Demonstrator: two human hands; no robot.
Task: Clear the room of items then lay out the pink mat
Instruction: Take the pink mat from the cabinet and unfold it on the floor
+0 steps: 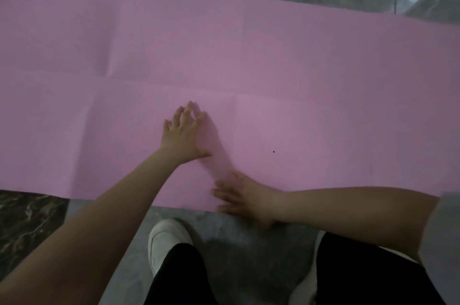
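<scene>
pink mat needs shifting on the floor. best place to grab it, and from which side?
Take the pink mat by its near long edge, coming from the person's side. It lies flat and unfolded on the tiled floor, so only the edges offer a lip. The right hand already rests at that edge, fingers straight; the left hand presses mid-mat, where nothing can be pinched.

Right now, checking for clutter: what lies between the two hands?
Head view: only bare pink mat between left hand and right hand.
</scene>
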